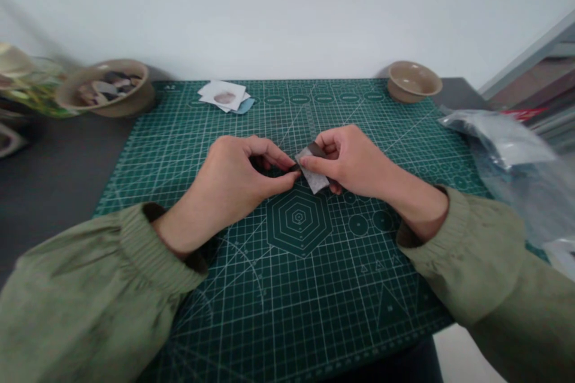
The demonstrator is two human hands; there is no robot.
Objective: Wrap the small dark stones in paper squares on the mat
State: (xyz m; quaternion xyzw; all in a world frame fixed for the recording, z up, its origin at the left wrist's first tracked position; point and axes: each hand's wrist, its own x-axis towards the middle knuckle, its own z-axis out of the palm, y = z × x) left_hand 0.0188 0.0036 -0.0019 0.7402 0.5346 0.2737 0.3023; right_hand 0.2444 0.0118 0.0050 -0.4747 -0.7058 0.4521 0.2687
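My left hand (251, 170) is closed, thumb and index finger pinching a small dark piece (296, 167) that is mostly hidden by the fingertips. A folded strip of sandpaper (315, 178), grey on its outer face and dark at the far edge, is gripped between the thumb and fingers of my right hand (344, 158). The strip's left edge meets the dark piece at my left fingertips. Both hands are just above the middle of a green cutting mat (287, 287) with white grid lines.
At the back left, a brown bowl (135, 102) holds several flat dark and pinkish pieces. Another brown bowl (406, 93) stands at the back right. White paper cards (224, 96) lie near the wall. Clear plastic bags (507, 149) cover the mat's right edge.
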